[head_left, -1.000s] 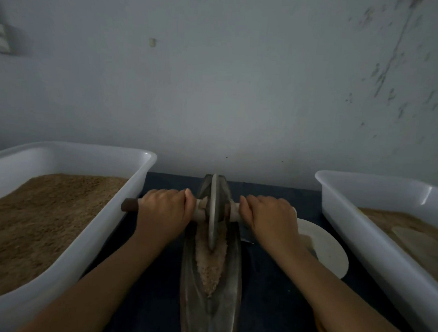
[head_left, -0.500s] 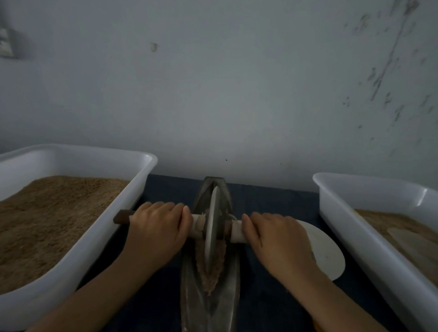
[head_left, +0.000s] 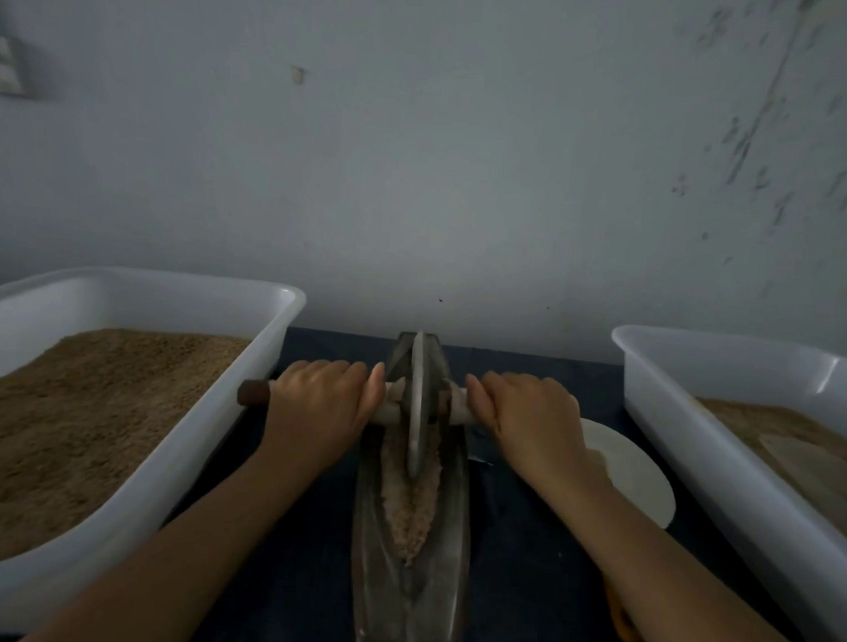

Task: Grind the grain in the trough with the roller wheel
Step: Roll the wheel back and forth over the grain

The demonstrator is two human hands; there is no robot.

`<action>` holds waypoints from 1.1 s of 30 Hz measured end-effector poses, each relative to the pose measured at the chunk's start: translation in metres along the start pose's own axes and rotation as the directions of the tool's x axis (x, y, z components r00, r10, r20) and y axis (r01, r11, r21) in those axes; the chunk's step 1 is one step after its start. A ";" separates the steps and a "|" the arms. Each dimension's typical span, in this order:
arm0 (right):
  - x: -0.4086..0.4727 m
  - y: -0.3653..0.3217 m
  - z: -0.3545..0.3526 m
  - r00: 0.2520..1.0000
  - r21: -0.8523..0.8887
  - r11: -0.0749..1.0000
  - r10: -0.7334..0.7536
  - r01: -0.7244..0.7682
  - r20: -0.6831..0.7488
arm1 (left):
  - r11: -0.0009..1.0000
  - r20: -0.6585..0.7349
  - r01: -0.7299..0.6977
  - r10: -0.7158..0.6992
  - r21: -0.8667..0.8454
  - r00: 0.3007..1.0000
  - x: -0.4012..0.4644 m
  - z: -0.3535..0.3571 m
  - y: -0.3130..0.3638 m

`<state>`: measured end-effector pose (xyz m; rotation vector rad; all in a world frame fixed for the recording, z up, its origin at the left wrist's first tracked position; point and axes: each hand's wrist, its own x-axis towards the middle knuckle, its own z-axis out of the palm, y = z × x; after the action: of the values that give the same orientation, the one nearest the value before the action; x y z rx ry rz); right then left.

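Nearest, the narrow metal trough [head_left: 409, 603] lies lengthwise on the dark table [head_left: 288, 575], so the wheel can run along it. Its channel holds the grain [head_left: 408, 507], a pale ridge heaped in the middle. Further on, the left hand [head_left: 320, 403] and right hand [head_left: 529, 413] each curl their fingers over the wooden axle [head_left: 253, 392], one either side, likely to keep the roller wheel [head_left: 417, 402] upright and evenly loaded. Flanking, the left tub [head_left: 277, 325] holds brown grain, the right tub [head_left: 650, 376] less; a white plate [head_left: 637, 477] sits beside the right forearm.
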<state>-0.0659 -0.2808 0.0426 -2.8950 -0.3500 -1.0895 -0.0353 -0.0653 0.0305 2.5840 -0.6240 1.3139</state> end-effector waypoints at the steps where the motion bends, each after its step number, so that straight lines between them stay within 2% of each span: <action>1: 0.005 0.002 0.005 1.000 -0.028 1.000 0.004 -0.004 0.021 | 1.000 0.021 0.001 -0.001 0.014 1.000 0.005 0.003 -0.001; 5: 0.016 0.007 0.014 0.999 -0.018 1.000 0.024 -0.023 0.045 | 0.999 0.066 -0.011 0.014 -0.041 0.998 0.012 0.008 -0.004; 8: 0.007 0.009 0.007 0.998 0.021 0.999 -0.039 0.038 0.054 | 0.992 0.100 -0.041 0.053 -0.116 0.994 0.004 0.000 -0.008; 13: -0.014 0.009 -0.025 0.954 0.141 0.989 -0.082 0.042 0.290 | 0.981 0.201 -0.090 0.125 -0.174 0.972 -0.008 -0.027 -0.008; 15: -0.013 0.008 -0.044 0.872 0.186 0.982 -0.118 0.031 0.476 | 0.980 0.324 -0.084 0.141 -0.183 0.935 -0.009 -0.040 -0.009; 17: -0.011 0.009 -0.060 0.739 0.240 0.970 -0.138 -0.034 0.660 | 0.978 0.430 -0.057 0.141 -0.203 0.892 -0.006 -0.048 -0.008; 19: -0.009 0.010 -0.070 0.632 0.251 0.967 -0.170 -0.041 0.756 | 0.981 0.449 -0.065 0.143 -0.185 0.882 -0.003 -0.053 -0.005; 21: -0.008 0.010 -0.073 0.597 0.250 0.968 -0.185 -0.028 0.781 | 0.984 0.434 -0.083 0.143 -0.155 0.889 -0.005 -0.057 -0.001; 24: -0.008 0.009 -0.065 0.663 0.226 0.973 -0.140 -0.045 0.736 | 0.973 0.278 -0.184 0.216 -0.135 0.936 -0.009 -0.051 0.003; 25: -0.008 0.008 -0.060 0.706 0.208 0.977 -0.121 -0.038 0.698 | 0.972 0.292 -0.219 0.234 -0.084 0.927 -0.008 -0.049 0.002; 26: -0.007 0.008 -0.054 0.747 0.181 0.983 -0.103 -0.024 0.657 | 0.971 0.369 -0.238 0.230 -0.023 0.901 -0.007 -0.047 0.002; 28: -0.002 0.011 -0.039 0.821 0.096 0.995 -0.076 0.026 0.566 | 0.979 0.522 -0.190 0.125 0.072 0.844 -0.007 -0.032 0.002; 30: 0.006 0.015 -0.020 0.895 0.021 0.999 -0.050 0.046 0.444 | 0.970 0.547 -0.175 0.055 0.171 0.835 0.003 -0.026 0.001; 32: 0.012 0.017 -0.004 0.957 -0.062 0.996 -0.039 0.059 0.288 | 0.974 0.456 -0.164 0.075 0.158 0.887 0.012 -0.017 -0.002; 33: 0.013 0.016 0.003 0.978 -0.116 0.990 -0.054 0.078 0.200 | 0.981 0.463 -0.144 0.066 0.134 0.884 0.017 -0.011 -0.002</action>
<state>-0.0510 -0.2935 0.0499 -3.1319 -0.4014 -0.8633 -0.0334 -0.0644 0.0502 3.0671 -0.7649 0.8006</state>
